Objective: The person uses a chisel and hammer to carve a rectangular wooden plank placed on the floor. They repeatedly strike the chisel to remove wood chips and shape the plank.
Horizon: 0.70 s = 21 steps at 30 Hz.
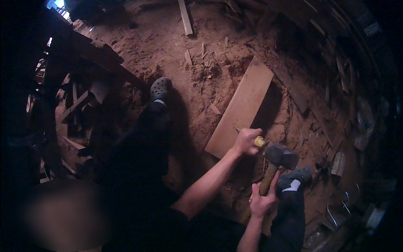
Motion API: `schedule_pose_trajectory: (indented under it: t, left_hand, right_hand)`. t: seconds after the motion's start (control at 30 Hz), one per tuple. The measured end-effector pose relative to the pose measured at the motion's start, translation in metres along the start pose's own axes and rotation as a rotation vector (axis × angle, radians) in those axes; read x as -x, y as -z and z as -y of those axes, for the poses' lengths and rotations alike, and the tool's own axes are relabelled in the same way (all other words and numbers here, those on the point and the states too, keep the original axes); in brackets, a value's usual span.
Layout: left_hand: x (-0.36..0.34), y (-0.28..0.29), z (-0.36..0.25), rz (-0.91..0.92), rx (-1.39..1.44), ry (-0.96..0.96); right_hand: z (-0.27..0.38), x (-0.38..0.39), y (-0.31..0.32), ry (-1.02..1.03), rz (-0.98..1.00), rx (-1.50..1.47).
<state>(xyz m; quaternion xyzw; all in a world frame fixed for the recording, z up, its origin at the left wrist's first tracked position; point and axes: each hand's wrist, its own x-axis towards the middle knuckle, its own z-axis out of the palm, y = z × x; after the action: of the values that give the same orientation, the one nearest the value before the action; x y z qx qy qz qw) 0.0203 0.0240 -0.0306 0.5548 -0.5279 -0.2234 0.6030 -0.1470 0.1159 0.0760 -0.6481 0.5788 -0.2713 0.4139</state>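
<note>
My left hand [247,141] is closed around a chisel [259,142] with a yellowish handle. The chisel's thin tip shows past my fingers, over a pale wooden board [243,105]; whether it touches the wood I cannot tell. My right hand [262,201] grips the handle of a hammer [282,156], one finger stretched along it toward the dark, heavy head. That head is just below and to the right of the chisel's butt end. The board slants from lower left to upper right across the ground.
My feet, in dark clogs [161,89], stand either side of the board. Reddish-brown earth carries wood chips and a narrow offcut [185,17] at the far side. Scrap wood [342,75] lies heaped at right, more at left. A blurred patch fills the lower left.
</note>
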Motion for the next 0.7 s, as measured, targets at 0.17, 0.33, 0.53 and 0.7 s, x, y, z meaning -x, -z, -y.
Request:
schedule_pose_trajectory:
  t: [0.17,0.33,0.53,0.7]
  left_hand:
    - [-0.005,0.004,-0.005,-0.008,-0.005,0.050]
    - [-0.004,0.005,0.004,-0.045,0.014,0.015]
    - [-0.002,0.002,0.000,-0.002,0.001,0.013]
    - [-0.002,0.002,0.002,-0.002,0.023,0.000]
  right_hand:
    - [0.006,-0.006,-0.005,-0.033,-0.032,0.053]
    - [0.018,-0.010,-0.012,0.036,0.008,0.060]
    - [0.021,-0.005,-0.015,-0.008,-0.021,0.014]
    - [0.020,-0.007,-0.012,-0.018,0.024,0.030]
